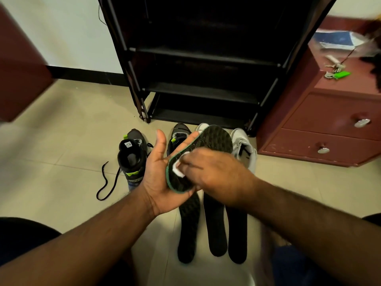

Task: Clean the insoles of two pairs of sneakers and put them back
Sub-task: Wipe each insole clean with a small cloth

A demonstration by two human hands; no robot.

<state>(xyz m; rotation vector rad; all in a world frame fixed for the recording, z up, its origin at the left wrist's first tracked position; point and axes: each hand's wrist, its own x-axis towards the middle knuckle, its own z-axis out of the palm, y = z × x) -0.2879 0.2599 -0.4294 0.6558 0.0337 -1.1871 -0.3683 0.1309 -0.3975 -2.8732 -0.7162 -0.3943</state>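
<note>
Left hand point(158, 174) gripping an insole point(208, 145) above the sneakers point(134, 159); right hand point(214, 170) pinching a white wipe point(177, 168), wiping it; next likely needing another floor insole

At frame center we see a dark insole with a green rim point(214, 139), tilted, toe toward the upper right, a white wipe point(179, 167) against its heel half. Below it, 3 dark insoles point(216, 228) lie side by side on the floor. Above sit 2 black-and-green sneakers point(132, 157) at left-center and 2 white sneakers point(244, 145) at right-center.
</note>
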